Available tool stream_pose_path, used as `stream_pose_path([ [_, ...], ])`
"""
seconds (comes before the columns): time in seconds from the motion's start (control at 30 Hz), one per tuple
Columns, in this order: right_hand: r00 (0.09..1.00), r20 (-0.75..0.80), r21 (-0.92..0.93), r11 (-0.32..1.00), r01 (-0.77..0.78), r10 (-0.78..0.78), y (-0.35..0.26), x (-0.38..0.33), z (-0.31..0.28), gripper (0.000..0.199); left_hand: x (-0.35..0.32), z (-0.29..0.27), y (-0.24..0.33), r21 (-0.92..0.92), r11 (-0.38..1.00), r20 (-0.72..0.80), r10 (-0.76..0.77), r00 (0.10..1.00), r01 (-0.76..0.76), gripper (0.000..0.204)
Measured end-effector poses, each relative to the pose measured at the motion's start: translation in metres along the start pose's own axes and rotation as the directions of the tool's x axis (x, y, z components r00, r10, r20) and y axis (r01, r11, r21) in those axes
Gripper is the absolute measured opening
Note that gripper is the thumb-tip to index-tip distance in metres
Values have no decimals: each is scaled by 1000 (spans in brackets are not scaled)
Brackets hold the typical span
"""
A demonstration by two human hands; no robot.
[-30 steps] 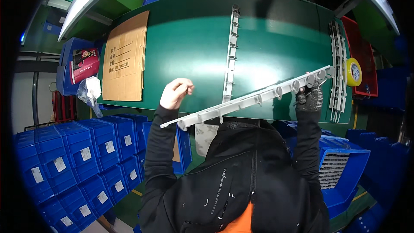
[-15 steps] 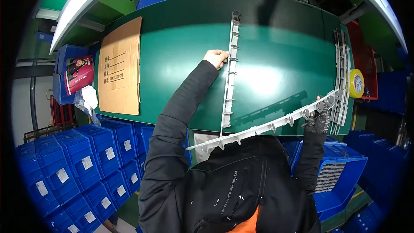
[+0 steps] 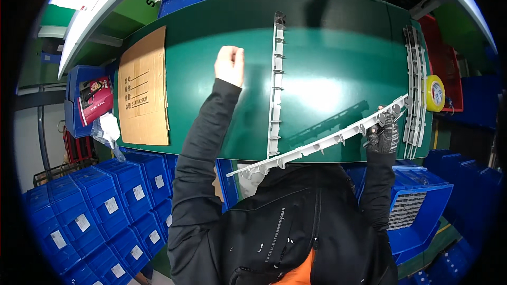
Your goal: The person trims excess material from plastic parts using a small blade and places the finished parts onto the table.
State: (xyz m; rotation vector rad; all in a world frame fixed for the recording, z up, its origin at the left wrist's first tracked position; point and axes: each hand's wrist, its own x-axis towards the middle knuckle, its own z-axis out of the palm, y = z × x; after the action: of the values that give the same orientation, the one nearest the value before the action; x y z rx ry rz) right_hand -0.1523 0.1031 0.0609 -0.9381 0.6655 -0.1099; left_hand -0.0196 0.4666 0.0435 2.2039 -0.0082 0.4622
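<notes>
A long grey plastic strip with small round tabs (image 3: 277,87) lies lengthwise on the green table (image 3: 211,121). To its left, apart from it, my bare left hand (image 3: 230,64) hovers with its fingers curled; I see nothing in them. My right hand (image 3: 385,133), in a dark knitted glove, is closed on a second, similar strip (image 3: 322,144). This one slants from the right hand down to the left, past the table's near edge in front of my body. It crosses the near end of the lying strip in the picture; whether they touch I cannot tell.
Several more strips (image 3: 414,89) lie bunched at the table's right edge, beside a yellow tape roll (image 3: 435,93). A flat cardboard sheet (image 3: 142,87) covers the left end. Blue crates (image 3: 95,203) stand at lower left; an open blue crate (image 3: 422,195) stands at lower right.
My left hand has let go of the lying strip and moved left, away from it. The strip in my right hand has tilted, its right end now higher up the picture.
</notes>
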Motion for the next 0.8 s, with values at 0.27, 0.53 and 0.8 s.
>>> stream_pose_path([
  [0.27,933,359,-98,993,70,-31,0,-39,75,16,-64,-39,114,-438,740,859,175,482,511,32],
  [0.53,844,535,-242,964,114,35,3,-80,103,17,-131,-18,148,-398,307,902,-39,429,864,47],
  [0.8,599,768,-544,264,797,-225,-3,-110,79,19,-138,-37,144,-542,230,827,-22,561,808,43],
])
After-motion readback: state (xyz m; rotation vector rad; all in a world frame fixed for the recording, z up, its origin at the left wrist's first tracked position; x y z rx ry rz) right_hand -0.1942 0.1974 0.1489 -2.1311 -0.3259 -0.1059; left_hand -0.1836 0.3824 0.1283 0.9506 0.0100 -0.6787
